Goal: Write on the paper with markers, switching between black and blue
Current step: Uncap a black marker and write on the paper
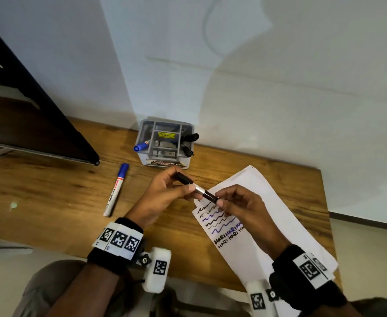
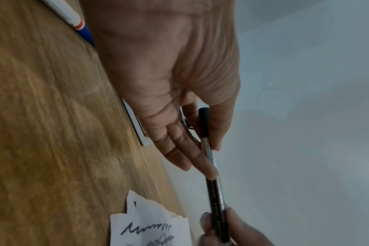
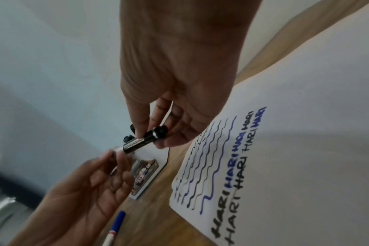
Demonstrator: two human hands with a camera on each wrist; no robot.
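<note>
A black marker [image 1: 197, 188] with a silver middle band hangs level above the desk, one end in each hand. My left hand [image 1: 191, 191] pinches the silver part near the black cap end [image 1: 183, 178]. My right hand [image 1: 218, 199] pinches the other black end over the top of the paper [image 1: 268, 202]. The left wrist view shows the black marker [image 2: 206, 144] between the left hand's [image 2: 210, 158] thumb and fingers. In the right wrist view my right hand [image 3: 153, 135] holds the black marker [image 3: 141, 141]. The paper carries black and blue wavy lines and "HARI" words. A capped blue marker [image 1: 117, 191] lies on the desk, left of my left hand.
A grey organiser box [image 1: 165, 143] stands at the back of the wooden desk [image 1: 50, 191], with one blue and two black markers leaning in it. A dark monitor [image 1: 27, 124] fills the far left. The desk's right edge runs just beyond the paper.
</note>
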